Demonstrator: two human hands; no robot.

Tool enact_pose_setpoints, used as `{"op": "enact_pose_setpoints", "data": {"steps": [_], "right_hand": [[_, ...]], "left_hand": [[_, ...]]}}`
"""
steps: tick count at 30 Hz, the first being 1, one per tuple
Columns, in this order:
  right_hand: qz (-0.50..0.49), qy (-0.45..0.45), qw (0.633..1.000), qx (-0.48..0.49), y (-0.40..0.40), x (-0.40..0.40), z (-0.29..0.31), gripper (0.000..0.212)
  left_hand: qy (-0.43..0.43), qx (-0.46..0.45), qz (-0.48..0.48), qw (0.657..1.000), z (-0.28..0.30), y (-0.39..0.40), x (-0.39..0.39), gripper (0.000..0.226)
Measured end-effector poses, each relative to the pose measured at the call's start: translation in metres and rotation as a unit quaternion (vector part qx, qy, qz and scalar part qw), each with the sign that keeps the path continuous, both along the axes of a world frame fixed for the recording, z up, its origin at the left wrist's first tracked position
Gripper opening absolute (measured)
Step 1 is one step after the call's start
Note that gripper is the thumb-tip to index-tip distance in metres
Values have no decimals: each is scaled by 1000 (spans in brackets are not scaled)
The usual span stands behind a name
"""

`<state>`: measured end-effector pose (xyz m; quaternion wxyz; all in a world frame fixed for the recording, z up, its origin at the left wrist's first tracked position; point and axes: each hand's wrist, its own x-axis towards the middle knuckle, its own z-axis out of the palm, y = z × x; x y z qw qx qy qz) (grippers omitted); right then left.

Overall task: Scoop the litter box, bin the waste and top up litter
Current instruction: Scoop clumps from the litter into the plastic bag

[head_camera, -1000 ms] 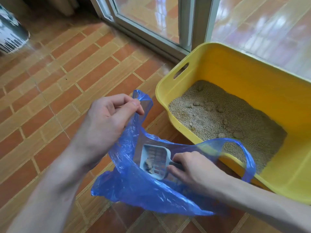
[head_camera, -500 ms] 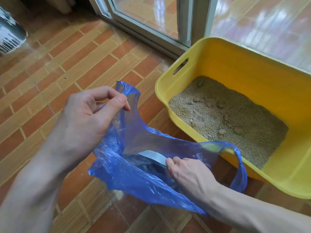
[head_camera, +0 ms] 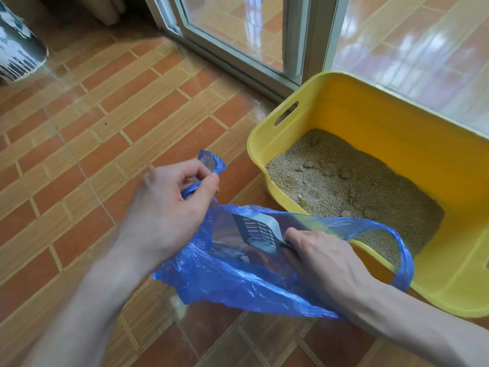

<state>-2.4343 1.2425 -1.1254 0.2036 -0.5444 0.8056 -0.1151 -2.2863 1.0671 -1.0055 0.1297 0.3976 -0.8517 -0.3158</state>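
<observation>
Left hand [head_camera: 169,207] pinches one handle of a blue plastic bag [head_camera: 238,282], holding it open above the tiled floor [head_camera: 111,123]. Right hand [head_camera: 325,260], inside the bag's mouth, grips a pale slotted scoop [head_camera: 260,230] (tilted, nearly empty). Just beyond the right hand sits a yellow litter box [head_camera: 397,120] w/ clumpy litter [head_camera: 357,189].

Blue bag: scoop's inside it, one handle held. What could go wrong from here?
1. Only the left hand pinches one handle of the blue bag; the other handle loops the right forearm, so the mouth could sag shut and spill.
2. The right hand holds the scoop against thin film; its edge might tear it.
3. Clumps remain in the yellow litter box; carrying them across could drop bits on the tile floor.
</observation>
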Motion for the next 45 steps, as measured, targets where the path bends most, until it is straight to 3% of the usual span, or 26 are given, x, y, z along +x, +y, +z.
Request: {"op": "enact_pose_setpoints", "data": {"steps": [4, 8, 11, 15, 19, 24, 26, 32, 37, 42, 45], "right_hand": [[47, 15, 997, 66, -9, 7, -7, 21], [57, 20, 997, 58, -32, 27, -21, 17], [64, 28, 997, 20, -59, 45, -31, 13], [96, 114, 987, -54, -78, 52, -37, 29], [85, 142, 984, -59, -69, 47, -38, 38], [41, 108, 992, -61, -47, 32, -20, 27], [6, 48, 998, -43, -35, 19, -1, 25], [-34, -50, 997, -48, 7, -39, 70, 30], [-35, -83, 993, -74, 20, -92, 115, 31], [-106, -18, 992, -61, 39, -148, 81, 45], [-124, 2, 992, -16, 51, -152, 49, 28]], "left_hand": [[-43, -121, 10, 992, -1, 0, 5, 25], [-95, -329, 18, 940, -3, -10, 15, 19], [-73, -360, 51, 929, 1, -21, 23, 19], [-1, -307, 69, 949, 0, -24, 24, 22], [83, -178, 62, 979, -21, -25, 26, 23], [136, -87, 76, 984, -29, -21, 19, 23], [142, -61, 75, 985, -31, -21, 18, 24], [149, -9, 65, 987, -27, -20, 17, 25], [146, 4, 62, 987, -25, -15, 11, 25], [163, 18, 67, 984, -28, -11, 5, 27], [163, 20, 61, 984, -30, -8, 1, 29]]}}
